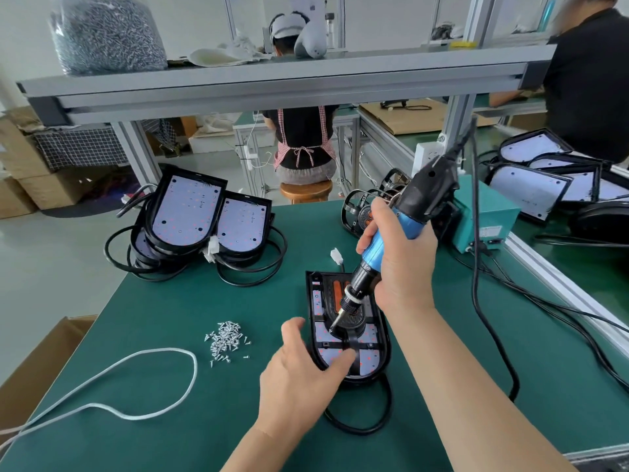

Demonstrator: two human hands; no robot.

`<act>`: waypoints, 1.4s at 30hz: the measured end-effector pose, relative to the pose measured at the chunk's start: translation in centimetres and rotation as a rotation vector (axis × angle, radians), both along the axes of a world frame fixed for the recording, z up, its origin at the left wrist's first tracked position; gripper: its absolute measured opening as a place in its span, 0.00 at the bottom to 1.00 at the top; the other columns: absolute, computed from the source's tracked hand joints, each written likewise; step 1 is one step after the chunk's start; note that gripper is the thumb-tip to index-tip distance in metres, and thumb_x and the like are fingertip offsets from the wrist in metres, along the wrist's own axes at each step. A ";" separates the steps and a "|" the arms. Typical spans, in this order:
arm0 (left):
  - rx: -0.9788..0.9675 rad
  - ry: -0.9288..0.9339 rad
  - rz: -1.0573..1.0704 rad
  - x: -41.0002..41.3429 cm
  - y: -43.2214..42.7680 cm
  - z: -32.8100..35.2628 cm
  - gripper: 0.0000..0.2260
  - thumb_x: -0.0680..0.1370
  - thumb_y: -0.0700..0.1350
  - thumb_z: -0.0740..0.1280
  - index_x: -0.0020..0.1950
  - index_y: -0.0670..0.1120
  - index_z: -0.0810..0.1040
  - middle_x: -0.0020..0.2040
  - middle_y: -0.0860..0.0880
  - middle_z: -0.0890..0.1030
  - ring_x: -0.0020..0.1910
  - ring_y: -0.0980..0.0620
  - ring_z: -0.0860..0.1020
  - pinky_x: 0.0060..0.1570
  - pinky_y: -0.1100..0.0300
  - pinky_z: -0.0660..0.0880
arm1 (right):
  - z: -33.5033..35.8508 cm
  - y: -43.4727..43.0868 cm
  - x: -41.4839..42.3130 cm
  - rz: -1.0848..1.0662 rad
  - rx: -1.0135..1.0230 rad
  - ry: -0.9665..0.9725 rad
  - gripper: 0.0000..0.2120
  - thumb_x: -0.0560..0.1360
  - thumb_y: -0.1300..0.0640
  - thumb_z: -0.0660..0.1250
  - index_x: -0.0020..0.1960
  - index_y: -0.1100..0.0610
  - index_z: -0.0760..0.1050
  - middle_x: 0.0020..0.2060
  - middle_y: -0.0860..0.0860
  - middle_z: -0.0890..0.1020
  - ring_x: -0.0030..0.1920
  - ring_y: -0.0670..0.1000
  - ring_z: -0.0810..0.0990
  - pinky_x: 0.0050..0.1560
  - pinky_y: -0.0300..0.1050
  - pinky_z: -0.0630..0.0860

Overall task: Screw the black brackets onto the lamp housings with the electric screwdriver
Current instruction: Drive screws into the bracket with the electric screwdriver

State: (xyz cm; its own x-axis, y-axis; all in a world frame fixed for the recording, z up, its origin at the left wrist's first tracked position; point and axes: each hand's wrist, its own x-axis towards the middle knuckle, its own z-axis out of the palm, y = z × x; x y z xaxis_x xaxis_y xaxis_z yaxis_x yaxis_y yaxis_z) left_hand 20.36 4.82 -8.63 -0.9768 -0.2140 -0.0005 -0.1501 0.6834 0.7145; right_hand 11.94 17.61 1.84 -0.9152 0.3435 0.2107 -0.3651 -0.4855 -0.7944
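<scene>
Your right hand (401,267) has its grip clamped round the blue barrel of the black-topped electric screwdriver (376,250). You hold the tool tilted, top leaning away to the right, and its bit comes down onto the black plastic bracket (354,323).

That bracket sits across the black D-shaped lamp housing with a white LED board (383,335). The lamp housing lies flat on the green matted surface (204,403), directly before you, rounded end nearest. Its black cable (357,430) loops out beneath your left wrist.

Your left hand (299,379) steadies the lamp housing at its near left side. The thumb lies across the board beside the bracket's strap, and the fingers curve at the outer left wall, so the grip is closed on that wall.

A small heap of loose silver screws (226,337) lies just left of the housing, apart from it. A white cord (163,349) loops across the near left of the surface.

Further back on the left, a stack of like housings with coiled cables (183,212) leans together. Behind the screwdriver stands a teal metal power box (490,212), with spare black brackets (357,212) beside it.
</scene>
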 end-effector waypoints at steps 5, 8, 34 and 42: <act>0.018 -0.011 0.030 -0.7 0.5 -0.1 0.44 0.63 0.73 0.58 0.76 0.57 0.54 0.44 0.56 0.80 0.52 0.52 0.78 0.50 0.54 0.72 | -1.3 -0.9 -0.3 0.012 0.066 -0.011 0.13 0.74 0.57 0.72 0.48 0.60 0.69 0.27 0.53 0.73 0.25 0.51 0.73 0.29 0.42 0.73; -0.005 0.034 0.041 -0.7 0.3 -0.3 0.33 0.71 0.64 0.63 0.73 0.59 0.58 0.43 0.56 0.81 0.49 0.52 0.78 0.50 0.53 0.73 | -1.4 -1.0 -0.4 0.015 0.080 -0.021 0.14 0.72 0.55 0.73 0.46 0.59 0.69 0.27 0.53 0.73 0.25 0.51 0.73 0.29 0.43 0.74; 0.157 0.016 0.083 -1.0 0.3 -0.7 0.28 0.70 0.52 0.68 0.69 0.62 0.67 0.38 0.63 0.80 0.45 0.56 0.77 0.48 0.57 0.71 | -1.6 -3.3 -0.2 0.192 0.366 0.127 0.13 0.74 0.62 0.68 0.34 0.60 0.67 0.21 0.54 0.73 0.24 0.52 0.68 0.30 0.41 0.71; 0.125 0.012 0.032 -1.0 0.3 -0.7 0.28 0.70 0.53 0.64 0.70 0.64 0.63 0.42 0.60 0.81 0.49 0.53 0.78 0.50 0.57 0.72 | -1.1 -2.4 0.2 0.427 0.381 0.212 0.05 0.73 0.62 0.70 0.41 0.53 0.77 0.24 0.56 0.74 0.26 0.55 0.71 0.36 0.45 0.72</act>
